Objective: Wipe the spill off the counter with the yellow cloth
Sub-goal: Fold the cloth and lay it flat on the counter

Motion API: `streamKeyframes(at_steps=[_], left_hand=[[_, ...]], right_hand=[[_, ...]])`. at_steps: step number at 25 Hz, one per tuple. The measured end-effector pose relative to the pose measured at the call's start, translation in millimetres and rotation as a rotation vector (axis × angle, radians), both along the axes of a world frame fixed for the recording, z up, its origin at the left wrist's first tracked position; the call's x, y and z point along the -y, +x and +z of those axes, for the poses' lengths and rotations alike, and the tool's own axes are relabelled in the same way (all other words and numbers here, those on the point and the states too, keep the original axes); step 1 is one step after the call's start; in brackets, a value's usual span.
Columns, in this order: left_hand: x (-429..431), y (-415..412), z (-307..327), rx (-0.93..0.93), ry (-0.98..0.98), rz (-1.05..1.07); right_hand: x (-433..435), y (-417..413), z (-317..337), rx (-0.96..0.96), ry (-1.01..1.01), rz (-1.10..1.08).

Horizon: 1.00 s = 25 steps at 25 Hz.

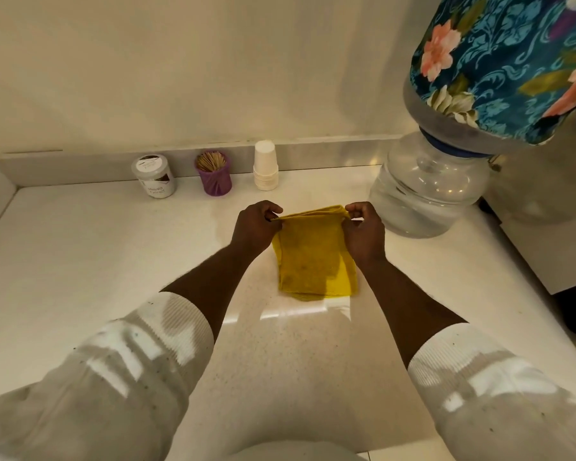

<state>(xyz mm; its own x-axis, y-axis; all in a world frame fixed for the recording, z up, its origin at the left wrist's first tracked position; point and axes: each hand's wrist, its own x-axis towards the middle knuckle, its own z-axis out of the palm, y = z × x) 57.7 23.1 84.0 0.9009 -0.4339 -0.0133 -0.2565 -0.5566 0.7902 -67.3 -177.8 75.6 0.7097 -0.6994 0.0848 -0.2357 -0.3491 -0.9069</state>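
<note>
The yellow cloth is held up at the middle of the white counter, folded into a rough rectangle. Its far edge is pinched at both corners: the left hand is closed on the left corner, the right hand on the right corner, thumb and fingers pressed together on the fabric in each case. The near edge of the cloth hangs down and appears to rest on the counter. Darker patches are seen on the cloth, mostly on its left and lower part.

A faint wet streak is seen on the counter just left of the left hand; whether it is the spill cannot be told with certainty.

Both forearms are bare, with pale ribbed sleeves pushed up towards the elbows.

Along the back wall three things are lined up: a white jar, a purple holder filled with toothpicks, and a stack of white paper cups. To the right, a clear water bottle is stood upside down, near the right hand but apart from it, and its upper part is covered by a floral cloth cover.
</note>
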Motion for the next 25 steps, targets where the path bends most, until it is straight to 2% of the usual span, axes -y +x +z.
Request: streamKeyframes(at_steps=[8,11,15,18,20,25], left_hand=[[14,9,-24,-0.001,0.047,-0.025],[13,7,-37,0.034,0.122,-0.044],[10,-5,-63,0.122,0.306,-0.288],[5,-16,-83,0.222,0.469,-0.439],[-2,-23,-94,0.248,0.545,-0.496],[-12,-27,-98,0.23,0.592,-0.509]], right_hand=[[6,13,-25,-0.099,-0.042,0.101],[0,9,-40,-0.175,-0.155,0.164],[-13,-2,-65,-0.242,-0.376,0.421],[-21,-6,-86,-0.463,-0.568,0.536],[-23,-10,-99,-0.545,-0.679,0.562],[-24,-8,-96,-0.612,-0.697,0.569]])
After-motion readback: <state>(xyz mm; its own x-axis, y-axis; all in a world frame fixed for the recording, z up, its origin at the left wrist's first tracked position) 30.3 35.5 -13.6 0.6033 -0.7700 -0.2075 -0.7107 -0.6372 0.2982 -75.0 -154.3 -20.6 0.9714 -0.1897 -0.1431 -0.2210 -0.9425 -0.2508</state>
